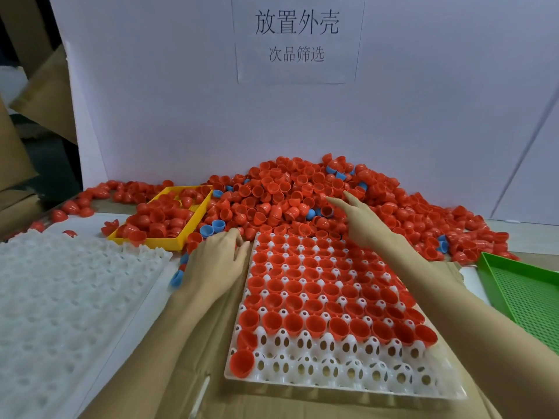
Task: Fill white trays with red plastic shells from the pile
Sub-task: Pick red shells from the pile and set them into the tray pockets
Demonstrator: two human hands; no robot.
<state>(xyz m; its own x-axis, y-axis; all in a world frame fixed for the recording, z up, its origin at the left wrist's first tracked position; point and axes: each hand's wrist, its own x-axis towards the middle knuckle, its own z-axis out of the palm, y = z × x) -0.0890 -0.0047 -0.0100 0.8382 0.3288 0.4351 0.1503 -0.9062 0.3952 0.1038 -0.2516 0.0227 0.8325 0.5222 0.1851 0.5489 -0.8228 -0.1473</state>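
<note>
A big pile of red plastic shells [302, 192] lies against the white back board, with a few blue shells mixed in. In front of it a white tray [332, 373] holds red shells in most of its cells; the nearest row has one shell at its left end. My right hand [360, 219] reaches over the tray's far edge into the pile, fingers stretched out and holding nothing that I can see. My left hand [216, 261] rests palm down at the tray's far left corner, fingers curled among loose shells; whether it holds one is hidden.
A stack of white trays [60, 297] with bare cells lies at the left. A yellow bin [169, 240] heaped with red shells sits behind it. A green perforated tray [526, 291] lies at the right. Cardboard covers the table under the tray.
</note>
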